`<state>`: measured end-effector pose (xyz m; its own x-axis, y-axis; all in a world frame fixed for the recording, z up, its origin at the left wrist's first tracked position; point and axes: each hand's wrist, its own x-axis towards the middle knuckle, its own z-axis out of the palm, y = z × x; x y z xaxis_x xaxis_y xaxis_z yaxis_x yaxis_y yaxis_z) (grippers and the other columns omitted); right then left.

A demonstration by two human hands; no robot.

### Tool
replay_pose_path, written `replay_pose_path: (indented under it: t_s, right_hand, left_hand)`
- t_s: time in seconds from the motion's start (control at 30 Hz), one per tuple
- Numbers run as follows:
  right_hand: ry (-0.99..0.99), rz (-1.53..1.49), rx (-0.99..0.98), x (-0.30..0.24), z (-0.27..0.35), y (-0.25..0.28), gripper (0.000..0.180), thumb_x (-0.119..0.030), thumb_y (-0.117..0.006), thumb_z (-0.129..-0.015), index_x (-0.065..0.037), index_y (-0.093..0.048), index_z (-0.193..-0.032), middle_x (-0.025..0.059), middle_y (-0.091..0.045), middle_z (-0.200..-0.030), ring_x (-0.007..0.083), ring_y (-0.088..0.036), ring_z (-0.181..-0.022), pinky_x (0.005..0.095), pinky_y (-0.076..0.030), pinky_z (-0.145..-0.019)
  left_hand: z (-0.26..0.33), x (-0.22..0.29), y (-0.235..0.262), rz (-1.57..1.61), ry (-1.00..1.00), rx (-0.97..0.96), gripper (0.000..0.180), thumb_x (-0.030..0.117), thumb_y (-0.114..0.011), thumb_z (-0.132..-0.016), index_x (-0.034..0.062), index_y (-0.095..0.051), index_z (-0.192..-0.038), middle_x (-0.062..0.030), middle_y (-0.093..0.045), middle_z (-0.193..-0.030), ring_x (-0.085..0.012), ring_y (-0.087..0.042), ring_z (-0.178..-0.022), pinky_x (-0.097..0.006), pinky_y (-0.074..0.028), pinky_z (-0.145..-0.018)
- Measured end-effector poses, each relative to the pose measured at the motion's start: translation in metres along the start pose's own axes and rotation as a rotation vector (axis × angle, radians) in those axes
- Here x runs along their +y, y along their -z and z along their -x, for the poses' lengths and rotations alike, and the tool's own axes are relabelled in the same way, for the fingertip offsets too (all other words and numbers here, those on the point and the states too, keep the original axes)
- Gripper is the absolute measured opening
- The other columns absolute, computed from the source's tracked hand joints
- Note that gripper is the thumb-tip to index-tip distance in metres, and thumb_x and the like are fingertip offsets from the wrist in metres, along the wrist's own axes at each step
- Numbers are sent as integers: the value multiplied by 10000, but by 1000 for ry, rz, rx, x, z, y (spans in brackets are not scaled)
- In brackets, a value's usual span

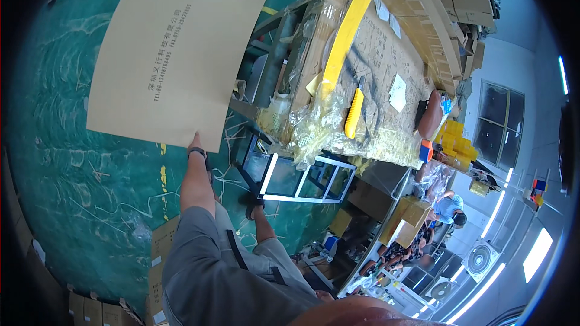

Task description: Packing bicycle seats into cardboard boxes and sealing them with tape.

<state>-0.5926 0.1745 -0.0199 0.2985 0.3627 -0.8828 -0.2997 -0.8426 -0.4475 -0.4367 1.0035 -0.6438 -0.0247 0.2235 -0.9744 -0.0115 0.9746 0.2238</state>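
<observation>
One Cardboard Sheet Held at Its Lower Edge

One flat cardboard sheet [181, 48] hangs over the green floor [72, 163], well to the left of the workbench [362, 84]. Its long axis runs from its lower edge up and to the right, toward the top of the view, with its printed face toward the camera. The left hand [196, 143] grips the sheet's bottom edge near the right corner, its fingers hidden behind the board and a dark watch [197, 153] on its wrist. The right hand is out of view. A yellow utility knife [353, 113] lies on the plastic-wrapped bench top, beside a long yellow strip [350, 24].
</observation>
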Motion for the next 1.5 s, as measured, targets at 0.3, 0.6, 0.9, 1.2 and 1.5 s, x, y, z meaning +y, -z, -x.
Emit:
replay_pose_path:
  t_s: [0.3,0.6,0.9,1.2,1.5]
  right_hand:
    - [-325,239,265,-175,-187,90,534,-446,-656,-1039,-38,-694,-1381,238,-719,-1334,413,-707,-1194,523,-580,-970]
    - [186,-955,-545,-537,-230,24,992,-490,-747,-1037,-50,-181,-1721,138,-560,-1569,288,-599,-1358,491,-518,-1112]
    - [700,48,-164,-410,-226,94,441,-81,-673,-811,2,-758,-1236,244,-793,-991,349,-779,-904,484,-606,-786]
    - [1114,569,-175,-252,66,394,518,-133,-692,-872,-22,-664,-1378,288,-748,-1215,483,-715,-1149,543,-571,-979]
    - [737,1003,242,-17,282,583,613,77,-679,-853,-138,-713,-1426,241,-769,-1165,491,-709,-1062,538,-573,-950]
  left_hand:
    - [306,128,75,-97,-430,114,726,601,-813,-939,-37,-710,-1271,-175,-776,-1160,-278,-765,-890,-444,-653,-725]
    - [679,-1,169,-57,-630,-264,633,505,-585,-1120,32,-547,-1538,-129,-677,-1459,-286,-698,-1248,-472,-596,-1021]
    - [715,-370,175,-307,-69,-608,719,768,-630,-996,68,-711,-1141,-61,-725,-943,-224,-683,-889,-331,-555,-860]
    - [781,-525,127,-522,-609,-459,450,448,-672,-1103,47,-698,-1306,-112,-785,-1168,-234,-757,-1052,-361,-606,-836]
    - [928,-529,117,187,-990,-410,1102,826,-445,-1035,82,-84,-1763,-231,-266,-1781,-353,-349,-1612,-568,-269,-1316]
